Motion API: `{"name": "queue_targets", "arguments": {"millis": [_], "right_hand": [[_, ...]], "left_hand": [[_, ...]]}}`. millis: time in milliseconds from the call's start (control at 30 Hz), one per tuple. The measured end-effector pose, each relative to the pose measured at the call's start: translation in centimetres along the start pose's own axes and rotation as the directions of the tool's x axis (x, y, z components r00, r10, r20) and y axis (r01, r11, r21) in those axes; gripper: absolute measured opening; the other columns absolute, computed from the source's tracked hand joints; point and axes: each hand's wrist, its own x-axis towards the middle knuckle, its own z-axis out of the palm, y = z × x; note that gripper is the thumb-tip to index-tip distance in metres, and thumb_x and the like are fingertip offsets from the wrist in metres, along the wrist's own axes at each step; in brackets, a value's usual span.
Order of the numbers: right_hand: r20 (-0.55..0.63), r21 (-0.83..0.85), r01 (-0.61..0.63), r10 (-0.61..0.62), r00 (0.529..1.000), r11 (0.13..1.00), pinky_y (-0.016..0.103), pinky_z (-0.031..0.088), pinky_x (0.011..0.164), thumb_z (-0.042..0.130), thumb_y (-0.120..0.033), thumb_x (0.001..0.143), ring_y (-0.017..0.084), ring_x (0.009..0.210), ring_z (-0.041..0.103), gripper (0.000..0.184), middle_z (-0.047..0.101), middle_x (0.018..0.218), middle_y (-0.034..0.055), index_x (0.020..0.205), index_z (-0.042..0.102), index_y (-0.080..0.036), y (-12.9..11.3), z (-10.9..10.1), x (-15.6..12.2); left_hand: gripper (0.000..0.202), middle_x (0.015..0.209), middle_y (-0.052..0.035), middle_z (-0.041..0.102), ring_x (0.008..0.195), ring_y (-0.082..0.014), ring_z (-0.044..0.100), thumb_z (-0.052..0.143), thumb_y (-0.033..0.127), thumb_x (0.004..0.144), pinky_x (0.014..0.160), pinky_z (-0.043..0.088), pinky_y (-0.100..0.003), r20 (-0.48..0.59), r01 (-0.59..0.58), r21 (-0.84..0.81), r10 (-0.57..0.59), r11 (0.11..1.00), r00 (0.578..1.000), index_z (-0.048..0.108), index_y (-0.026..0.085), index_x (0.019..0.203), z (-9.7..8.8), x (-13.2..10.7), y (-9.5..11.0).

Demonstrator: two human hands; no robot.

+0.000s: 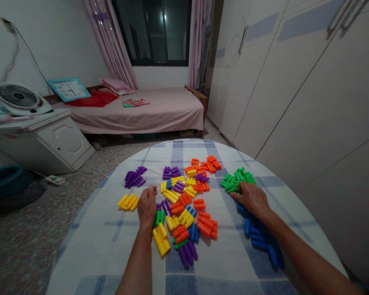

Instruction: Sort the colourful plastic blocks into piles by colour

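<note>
Two bare forearms (137, 262) take up the near side of my view, reaching over a checked tablecloth (89, 250). Here's the right hand (252, 199), right at the near edge of the green pieces (238, 179), with the blue pieces (258, 237) strung out just below it, alongside the arm. Fingers bent, tips down at the green; I can't tell whether they pinch one. Over to the left hand (146, 205): fingers curled close together, between a small yellow group (128, 202) and the mixed pile (185, 199), and whether anything sits inside them I can't make out. That pile, mid-table, runs yellow, orange, purple, blue and green. Purple pieces (134, 178) lie just beyond the yellow group, orange pieces (213, 163) at the pile's far end. Past the table, a bed (160, 108) below a dark window (153, 32).
</note>
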Motion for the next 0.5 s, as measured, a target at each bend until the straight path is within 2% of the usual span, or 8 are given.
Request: {"name": "queue_targets", "arguments": {"millis": [67, 167, 233, 300, 400, 433, 500], "right_hand": [[-0.045, 0.066, -0.009, 0.012, 0.999, 0.998, 0.029, 0.035, 0.058, 0.058, -0.052, 0.073, 0.021, 0.074, 0.057, 0.03, 0.064, 0.077, 0.0053, 0.075, 0.059, -0.022, 0.4, -0.4, -0.2], [-0.06, 0.325, 0.02, 0.0, 0.998, 0.945, 0.03, 0.04, 0.064, 0.054, -0.052, 0.076, 0.019, 0.074, 0.058, 0.031, 0.065, 0.081, 0.0038, 0.081, 0.061, -0.022, -0.3, -2.2, -1.9], [-0.017, 0.553, 0.027, -0.021, 1.0, 0.833, 0.03, 0.043, 0.067, 0.049, -0.05, 0.079, 0.017, 0.072, 0.058, 0.03, 0.066, 0.081, 0.0026, 0.081, 0.063, -0.022, -2.5, -3.3, -3.7], [0.014, 0.731, -0.02, 0.015, 1.0, 0.682, 0.028, 0.044, 0.068, 0.049, -0.048, 0.08, 0.017, 0.075, 0.06, 0.03, 0.067, 0.085, 0.0021, 0.086, 0.064, -0.022, -5.6, -3.7, -5.4], [0.005, 0.877, -0.054, 0.102, 0.995, 0.478, 0.029, 0.046, 0.074, 0.046, -0.047, 0.082, 0.019, 0.084, 0.06, 0.033, 0.068, 0.093, 0.004, 0.091, 0.064, -0.021, -10.2, -2.2, -6.5], [-0.014, 0.899, -0.055, 0.154, 0.988, 0.434, 0.03, 0.046, 0.075, 0.044, -0.047, 0.083, 0.019, 0.086, 0.06, 0.035, 0.067, 0.096, 0.005, 0.093, 0.063, -0.02, -11.3, -1.3, -6.5], [-0.069, 0.914, -0.052, 0.279, 0.958, 0.403, 0.031, 0.047, 0.074, 0.041, -0.048, 0.084, 0.02, 0.086, 0.06, 0.039, 0.066, 0.098, 0.0072, 0.097, 0.062, -0.018, -12.5, 0.7, -5.8]], "left_hand": [[0.054, 0.089, -0.0096, 0.07, 0.09, -0.0222, 0.065, 0.029, 0.057, 0.087, 0.078, 0.05, -0.034, -0.003, 0.016, 0.002, -0.016, 1.0, 1.0, 0.064, 0.016, 0.094, 0.0, 0.0, 0.1], [0.053, 0.089, -0.0095, 0.07, 0.09, -0.0222, 0.065, 0.03, 0.056, 0.087, 0.077, 0.05, -0.034, -0.004, 0.035, 0.01, -0.035, 0.999, 0.999, 0.064, 0.017, 0.095, 0.0, 0.0, 0.2], [0.053, 0.089, -0.0093, 0.07, 0.089, -0.0219, 0.065, 0.029, 0.055, 0.087, 0.076, 0.05, -0.033, -0.012, 0.029, 0.018, -0.028, 0.999, 1.0, 0.065, 0.017, 0.094, 0.0, 0.0, 0.3], [0.053, 0.088, -0.0094, 0.069, 0.088, -0.0217, 0.065, 0.029, 0.055, 0.087, 0.076, 0.05, -0.033, -0.015, 0.015, 0.021, -0.014, 1.0, 1.0, 0.064, 0.016, 0.094, 0.0, -0.1, 0.3], [0.054, 0.088, -0.0098, 0.069, 0.088, -0.0215, 0.065, 0.028, 0.055, 0.088, 0.076, 0.049, -0.034, -0.014, -0.001, 0.016, 0.001, 1.0, 1.0, 0.064, 0.016, 0.094, 0.0, -0.1, 0.3], [0.054, 0.088, -0.0099, 0.069, 0.088, -0.0216, 0.065, 0.029, 0.055, 0.088, 0.076, 0.049, -0.034, -0.013, -0.002, 0.013, 0.003, 1.0, 1.0, 0.064, 0.015, 0.094, 0.0, -0.1, 0.3], [0.053, 0.087, -0.01, 0.069, 0.087, -0.0217, 0.065, 0.03, 0.056, 0.087, 0.076, 0.049, -0.034, -0.011, 0.007, 0.004, -0.007, 1.0, 1.0, 0.064, 0.015, 0.093, 0.0, -0.2, 0.4]]}}
